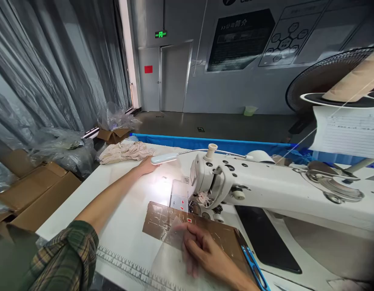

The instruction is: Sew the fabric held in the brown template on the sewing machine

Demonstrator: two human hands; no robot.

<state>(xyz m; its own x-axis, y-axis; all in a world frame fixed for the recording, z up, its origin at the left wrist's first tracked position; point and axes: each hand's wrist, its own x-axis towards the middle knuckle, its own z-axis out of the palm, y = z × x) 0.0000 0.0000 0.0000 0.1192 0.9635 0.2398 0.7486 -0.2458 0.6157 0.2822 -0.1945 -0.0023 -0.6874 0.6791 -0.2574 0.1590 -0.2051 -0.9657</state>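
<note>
My right hand (201, 246) is at the front of the sewing machine (250, 180), its fingers pinched on a thin, translucent piece of sheer material (167, 258). That piece hangs over a brown plate (158, 220) and the white table. My left hand (146, 166) is stretched out to the far left of the table, at the right end of a tied bundle of cream lace-like trim (124, 152). Its fingers are small and partly hidden by the lamp head (164, 158), so I cannot make out their grip. The lamp lights the area beside the needle.
Blue-handled scissors (253, 266) lie right of my right hand, by a black phone-like slab (267, 238). A printed ruler (126, 264) runs along the table's front edge. Cardboard boxes (44, 194) and plastic bags stand at left. A thread cone (353, 79) and fan (320, 76) are at right.
</note>
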